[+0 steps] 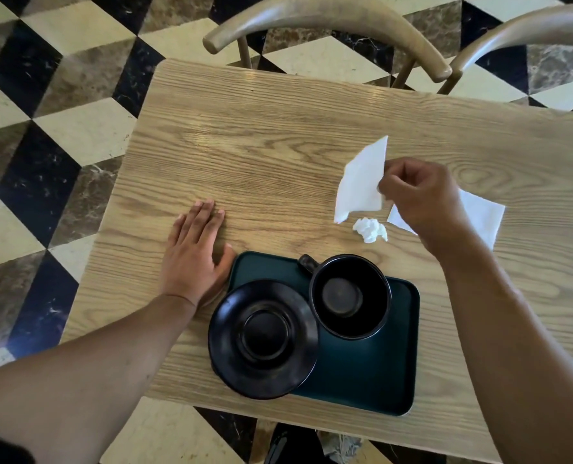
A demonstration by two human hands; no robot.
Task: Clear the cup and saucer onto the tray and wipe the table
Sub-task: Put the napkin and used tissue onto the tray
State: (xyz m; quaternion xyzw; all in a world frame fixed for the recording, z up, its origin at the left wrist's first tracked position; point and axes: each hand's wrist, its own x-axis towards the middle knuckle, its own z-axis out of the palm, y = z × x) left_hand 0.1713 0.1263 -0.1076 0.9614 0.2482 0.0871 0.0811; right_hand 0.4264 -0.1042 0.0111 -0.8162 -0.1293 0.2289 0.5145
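Observation:
A dark green tray lies near the front edge of the wooden table. On it stand a black cup, empty, and a black saucer that overhangs the tray's left rim. My right hand pinches a white paper napkin and holds it lifted above the table. My left hand rests flat on the table just left of the tray, fingers together, holding nothing.
A crumpled white tissue ball lies on the table below the lifted napkin. A second flat napkin sits partly under my right wrist. Two wooden chairs stand at the far side. Checkered floor surrounds the table.

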